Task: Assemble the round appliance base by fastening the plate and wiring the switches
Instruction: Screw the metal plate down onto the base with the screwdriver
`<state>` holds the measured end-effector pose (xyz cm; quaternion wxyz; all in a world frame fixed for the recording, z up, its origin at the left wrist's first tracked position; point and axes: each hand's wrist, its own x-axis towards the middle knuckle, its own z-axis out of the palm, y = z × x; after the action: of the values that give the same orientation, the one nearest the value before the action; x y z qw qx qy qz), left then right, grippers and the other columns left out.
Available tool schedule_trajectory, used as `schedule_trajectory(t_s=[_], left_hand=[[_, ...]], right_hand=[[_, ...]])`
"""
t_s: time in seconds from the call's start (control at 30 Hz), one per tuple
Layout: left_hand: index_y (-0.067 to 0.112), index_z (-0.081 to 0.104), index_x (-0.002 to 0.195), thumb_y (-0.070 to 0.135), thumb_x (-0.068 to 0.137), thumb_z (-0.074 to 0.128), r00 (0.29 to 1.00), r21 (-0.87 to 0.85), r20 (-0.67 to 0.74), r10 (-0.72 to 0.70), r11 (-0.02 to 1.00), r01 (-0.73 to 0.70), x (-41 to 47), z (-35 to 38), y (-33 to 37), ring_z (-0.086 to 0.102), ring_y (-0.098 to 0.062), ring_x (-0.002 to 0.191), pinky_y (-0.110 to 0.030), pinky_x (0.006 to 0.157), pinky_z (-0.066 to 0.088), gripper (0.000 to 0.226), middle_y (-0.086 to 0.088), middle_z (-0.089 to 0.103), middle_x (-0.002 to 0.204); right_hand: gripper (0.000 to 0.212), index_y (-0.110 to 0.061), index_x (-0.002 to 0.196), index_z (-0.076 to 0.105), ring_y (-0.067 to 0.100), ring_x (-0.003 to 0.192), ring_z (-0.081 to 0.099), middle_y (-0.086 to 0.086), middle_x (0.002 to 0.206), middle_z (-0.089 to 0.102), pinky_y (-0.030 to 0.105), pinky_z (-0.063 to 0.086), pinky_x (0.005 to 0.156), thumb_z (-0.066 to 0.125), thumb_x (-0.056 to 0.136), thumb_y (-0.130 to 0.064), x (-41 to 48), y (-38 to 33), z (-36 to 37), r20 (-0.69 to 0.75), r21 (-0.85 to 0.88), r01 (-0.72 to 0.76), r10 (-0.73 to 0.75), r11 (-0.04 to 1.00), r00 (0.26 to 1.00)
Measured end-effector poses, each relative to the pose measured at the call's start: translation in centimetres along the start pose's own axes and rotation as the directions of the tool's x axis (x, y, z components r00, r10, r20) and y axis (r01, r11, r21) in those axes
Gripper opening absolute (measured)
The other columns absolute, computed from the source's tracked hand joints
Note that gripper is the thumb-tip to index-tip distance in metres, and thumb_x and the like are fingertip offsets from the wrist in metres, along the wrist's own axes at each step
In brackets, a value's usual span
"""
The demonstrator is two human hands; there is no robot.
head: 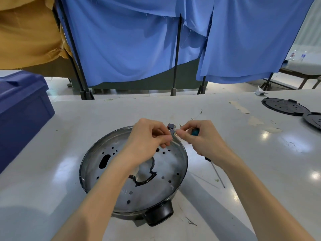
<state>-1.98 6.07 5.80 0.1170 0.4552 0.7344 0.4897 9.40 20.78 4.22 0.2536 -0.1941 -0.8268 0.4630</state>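
The round appliance base (104, 180) lies upside down on the white table, its shiny metal plate (166, 167) full of holes and its black handle (159, 214) pointing toward me. Above the far rim, my left hand (147, 136) pinches a small switch part (172, 132). My right hand (199, 138) pinches a thin wire end right beside it. A second small black switch (171, 126) lies just behind the fingertips. A screwdriver with a blue-green handle (195, 131) and a long shaft (218, 174) lies on the table under my right hand.
A dark blue plastic crate (22, 110) stands at the left table edge. Two black round covers (284, 106) lie at the far right. Blue cloth screens (139, 40) on black poles hang behind the table. Torn tape marks (239, 106) dot the tabletop.
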Motion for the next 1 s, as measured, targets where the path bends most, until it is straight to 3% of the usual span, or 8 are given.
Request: schedule_trajectory(t_s=[0.07,0.2,0.27,0.4,0.63,0.87,1.0], left_hand=[[0.009,0.071,0.070,0.001,0.081,0.073,0.995,0.042,0.100,-0.026,0.999,0.022,-0.2,0.1,-0.5,0.066,-0.020,0.056,-0.037,0.068,0.058,0.014,-0.005,0.070,0.061],[0.013,0.070,0.068,0.001,0.080,0.071,0.964,0.163,0.253,-0.077,0.986,0.036,-0.9,1.2,-1.1,0.062,-0.011,0.053,-0.036,0.065,0.058,0.018,-0.001,0.068,0.058],[0.014,0.069,0.067,0.002,0.081,0.070,0.960,0.208,0.265,-0.089,0.978,0.033,-1.0,1.4,-1.2,0.063,-0.009,0.053,-0.033,0.064,0.059,0.018,0.001,0.068,0.057],[0.015,0.068,0.066,0.000,0.079,0.068,0.954,0.266,0.289,-0.079,0.964,-0.001,-1.1,1.3,-1.0,0.058,0.000,0.048,-0.021,0.057,0.052,0.020,0.003,0.067,0.057],[0.015,0.068,0.073,0.001,0.081,0.067,0.963,0.387,0.268,-0.005,0.916,-0.103,-1.6,1.8,-0.5,0.062,-0.019,0.073,-0.037,0.069,0.052,0.017,-0.005,0.068,0.070],[0.012,0.069,0.084,0.001,0.086,0.063,0.936,0.483,0.351,0.036,0.849,-0.214,-1.9,2.6,-0.1,0.060,-0.018,0.087,-0.034,0.080,0.046,0.013,-0.001,0.070,0.086],[0.015,0.072,0.087,0.005,0.086,0.063,0.910,0.510,0.408,0.071,0.810,-0.292,-2.1,2.7,0.4,0.060,-0.017,0.088,-0.028,0.078,0.039,0.013,0.003,0.070,0.088]], right_hand=[[0.017,-0.018,0.076,0.067,0.006,0.035,0.037,-0.015,0.036,0.042,0.012,0.027,0.038,0.078,0.081,-0.030,0.3,0.8,0.5,-0.057,-0.172,-0.021,0.011,0.985,0.998],[0.008,-0.028,0.082,0.067,0.007,0.037,0.038,-0.010,0.039,0.045,0.018,0.031,0.042,0.074,0.082,-0.031,0.1,2.0,1.4,-0.073,-0.179,-0.044,0.031,0.983,0.997],[0.004,-0.026,0.084,0.069,0.009,0.036,0.043,-0.005,0.041,0.050,0.018,0.036,0.041,0.069,0.085,-0.029,0.1,2.2,1.7,-0.056,-0.212,-0.037,0.025,0.977,0.998],[0.016,-0.015,0.078,0.072,0.005,0.033,0.043,-0.011,0.037,0.048,0.012,0.031,0.038,0.063,0.088,-0.023,0.1,2.2,2.1,-0.048,-0.254,-0.044,0.032,0.966,0.998],[0.017,-0.014,0.071,0.069,0.004,0.033,0.041,-0.010,0.037,0.041,0.014,0.028,0.038,0.063,0.087,-0.017,0.0,2.0,2.5,-0.050,-0.286,-0.059,0.046,0.956,0.998],[0.020,-0.019,0.066,0.065,0.005,0.036,0.038,-0.009,0.043,0.044,0.015,0.031,0.041,0.063,0.086,-0.017,0.0,2.1,2.7,-0.060,-0.303,-0.051,0.034,0.951,0.998],[0.021,-0.019,0.066,0.065,0.006,0.035,0.038,-0.009,0.041,0.042,0.016,0.029,0.039,0.062,0.087,-0.018,0.1,2.1,2.7,-0.057,-0.303,-0.061,0.046,0.951,0.997]])
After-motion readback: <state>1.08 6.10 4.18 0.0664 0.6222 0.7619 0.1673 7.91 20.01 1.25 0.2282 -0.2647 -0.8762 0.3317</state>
